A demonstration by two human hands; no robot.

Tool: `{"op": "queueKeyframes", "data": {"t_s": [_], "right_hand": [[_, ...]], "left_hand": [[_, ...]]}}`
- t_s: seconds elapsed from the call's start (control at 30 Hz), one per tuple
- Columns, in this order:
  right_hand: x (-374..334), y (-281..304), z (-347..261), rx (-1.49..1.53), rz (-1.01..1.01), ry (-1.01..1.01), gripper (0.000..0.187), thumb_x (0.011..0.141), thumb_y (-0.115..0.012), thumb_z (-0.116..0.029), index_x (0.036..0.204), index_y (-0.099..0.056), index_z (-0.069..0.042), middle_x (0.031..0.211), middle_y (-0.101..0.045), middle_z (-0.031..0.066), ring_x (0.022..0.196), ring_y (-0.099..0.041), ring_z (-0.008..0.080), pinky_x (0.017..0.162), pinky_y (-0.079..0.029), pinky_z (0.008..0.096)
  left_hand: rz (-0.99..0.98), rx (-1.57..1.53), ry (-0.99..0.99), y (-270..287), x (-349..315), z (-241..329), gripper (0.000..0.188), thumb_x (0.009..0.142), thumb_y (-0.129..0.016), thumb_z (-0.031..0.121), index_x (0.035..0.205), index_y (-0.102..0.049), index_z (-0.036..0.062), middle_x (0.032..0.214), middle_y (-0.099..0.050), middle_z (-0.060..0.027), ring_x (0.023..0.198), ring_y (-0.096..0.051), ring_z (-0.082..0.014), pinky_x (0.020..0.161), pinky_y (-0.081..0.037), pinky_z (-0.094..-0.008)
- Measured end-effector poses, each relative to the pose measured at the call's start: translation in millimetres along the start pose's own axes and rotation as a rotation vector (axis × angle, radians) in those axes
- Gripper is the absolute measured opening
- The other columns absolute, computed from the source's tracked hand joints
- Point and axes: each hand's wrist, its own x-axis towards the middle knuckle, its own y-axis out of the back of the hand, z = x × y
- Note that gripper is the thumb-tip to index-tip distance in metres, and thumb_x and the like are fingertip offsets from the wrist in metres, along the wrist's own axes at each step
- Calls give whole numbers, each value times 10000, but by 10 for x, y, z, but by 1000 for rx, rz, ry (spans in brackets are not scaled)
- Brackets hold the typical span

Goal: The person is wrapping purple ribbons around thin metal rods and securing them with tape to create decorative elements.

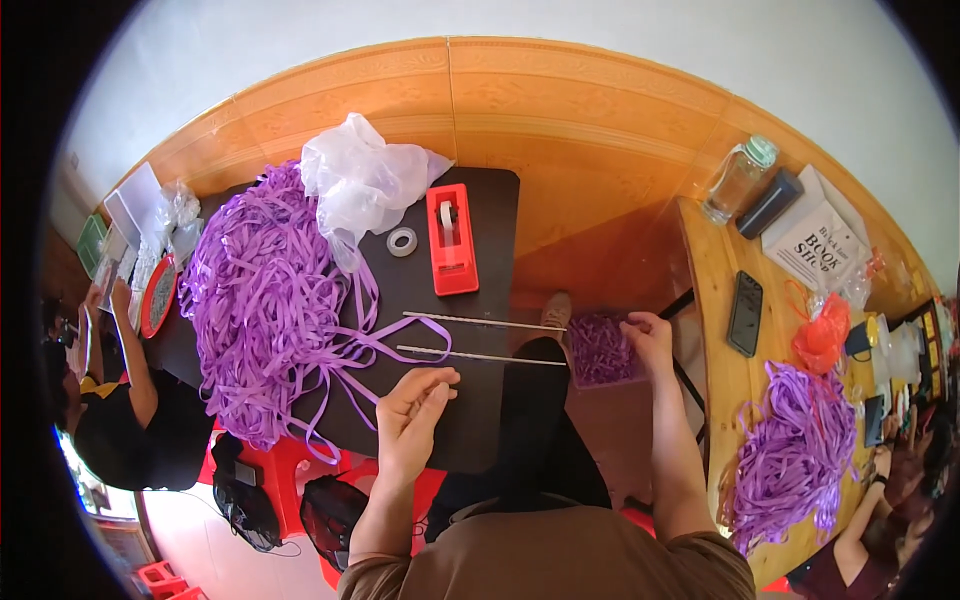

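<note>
Purple ribbon heap (262, 305), left hand (410, 412) nearby, grip loosely parted, right hand (654, 345) curled, hold unclear

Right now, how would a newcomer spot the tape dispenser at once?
Start at the dark table by the person's left hand, where a big heap of purple ribbon lies. Right of that heap, past a small loose roll of tape, sits the tape dispenser. Unlike that pale ring, it is a long, bright red block carrying its own tape.
</note>
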Motion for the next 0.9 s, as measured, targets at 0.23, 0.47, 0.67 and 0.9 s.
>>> {"op": "queueKeyframes", "data": {"t_s": [0.23, 0.47, 0.67, 0.9], "right_hand": [[134, 152, 708, -503, 208, 270, 321, 757, -714, -105, 1019, -619, 55, 817, -647, 122, 753, -619, 190, 686, -493, 313], [-653, -589, -475, -150, 116, 352, 127, 816, -645, 2, 938, -632, 30, 796, -631, 49, 684, -565, 79, 643, -459, 216], [-1151, -1146, -1388, -298, -169, 754, 121, 783, -645, 49, 900, -626, 22, 839, -631, 107, 727, -615, 186, 655, -478, 262], [-1268, -1317, -1390, -263, -283, 777, 153, 746, -670, 55, 884, -625, 5, 842, -643, 123, 736, -620, 243, 676, -480, 305]], "left_hand": [[17, 493, -120, 226, -72, -34, 189, 851, -606, 3, 1034, -630, -41, 953, -627, -117, 800, -606, -141, 710, -450, -227], [256, 1348, -449, 585, 251, -143, 105, 707, -640, 77, 801, -622, 33, 969, -562, -113, 968, -496, -307, 798, -369, -424], [-10, 1102, -524, 242, 88, -150, 77, 711, -624, 30, 785, -617, 48, 881, -597, -93, 839, -545, -276, 713, -401, -387], [219, 1419, -415, 906, 246, 97, 282, 734, -658, 113, 1008, -625, 55, 960, -562, -109, 918, -509, -287, 763, -392, -406]]}}
